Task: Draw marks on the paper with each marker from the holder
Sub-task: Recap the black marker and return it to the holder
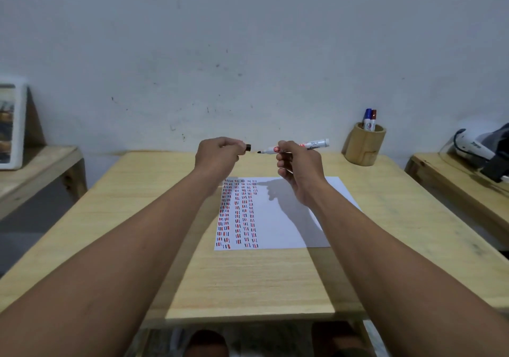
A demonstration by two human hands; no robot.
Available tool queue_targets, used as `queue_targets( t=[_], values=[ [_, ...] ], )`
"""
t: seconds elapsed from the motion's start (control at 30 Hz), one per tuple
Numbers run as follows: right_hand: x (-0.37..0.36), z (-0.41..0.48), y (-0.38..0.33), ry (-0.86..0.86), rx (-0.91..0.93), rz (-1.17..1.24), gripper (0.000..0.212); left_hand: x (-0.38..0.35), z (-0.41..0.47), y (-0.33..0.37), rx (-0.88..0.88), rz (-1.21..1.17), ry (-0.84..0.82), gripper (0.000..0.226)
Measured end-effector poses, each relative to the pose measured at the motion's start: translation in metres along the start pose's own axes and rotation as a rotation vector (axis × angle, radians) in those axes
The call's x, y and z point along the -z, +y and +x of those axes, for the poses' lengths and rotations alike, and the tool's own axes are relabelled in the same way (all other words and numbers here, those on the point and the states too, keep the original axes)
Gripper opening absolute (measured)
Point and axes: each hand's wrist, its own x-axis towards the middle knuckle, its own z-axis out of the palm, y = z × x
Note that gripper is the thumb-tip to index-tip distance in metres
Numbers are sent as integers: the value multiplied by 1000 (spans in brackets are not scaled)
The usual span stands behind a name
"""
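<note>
My right hand [298, 165] holds an uncapped white marker [314, 145] level above the table, its black tip pointing left. My left hand [217, 155] pinches the black cap [248, 147] a short gap from that tip. Both hands hover above the far end of a white paper [278, 219], whose left part carries columns of short red, blue and black dashes. A round wooden holder [363, 147] stands at the table's far right with a blue marker [367, 118] and a red marker [373, 119] upright in it.
The paper lies on a light wooden table [154, 213] set against a grey wall. A lower wooden bench [35, 169] at left carries a framed picture [11, 125]. Another bench [454, 188] at right holds a white and dark device [484, 147].
</note>
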Motion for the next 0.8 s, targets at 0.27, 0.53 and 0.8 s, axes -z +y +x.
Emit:
queue_targets(
  t=[0.27,0.53,0.8],
  values=[
    [10,-7,-24,-17,28,68,13,-22,-9,25,75,-118,-112,7],
    [18,-10,-31,-63,29,91,15,-37,-15,37,81,-157,-182,14],
    [19,-4,-41,19,-94,313,12,-50,-21,47,-95,-18,-129,9]
  ],
)
